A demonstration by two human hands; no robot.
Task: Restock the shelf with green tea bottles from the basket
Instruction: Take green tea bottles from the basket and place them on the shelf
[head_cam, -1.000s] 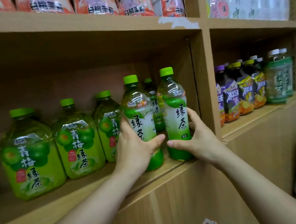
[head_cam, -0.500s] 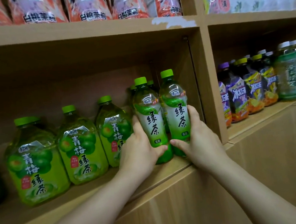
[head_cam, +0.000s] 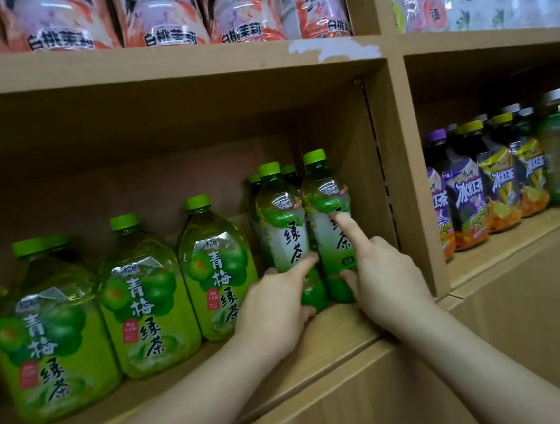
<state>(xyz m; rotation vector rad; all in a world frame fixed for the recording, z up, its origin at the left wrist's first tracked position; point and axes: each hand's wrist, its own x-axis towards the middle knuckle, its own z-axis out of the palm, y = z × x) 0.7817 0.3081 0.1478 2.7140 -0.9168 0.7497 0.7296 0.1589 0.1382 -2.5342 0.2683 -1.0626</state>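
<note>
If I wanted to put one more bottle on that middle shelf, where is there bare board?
The front strip of the shelf is bare: before the three big plum tea bottles, and between the left hand and right hand. Crowded: the slim green tea bottles packed against the divider.

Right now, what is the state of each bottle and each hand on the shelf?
Left green tea bottle: upright on shelf, capped, held low by left hand.
Right green tea bottle: upright, capped, right hand index finger pressing its label.
Large plum tea bottles: upright, capped.
</note>
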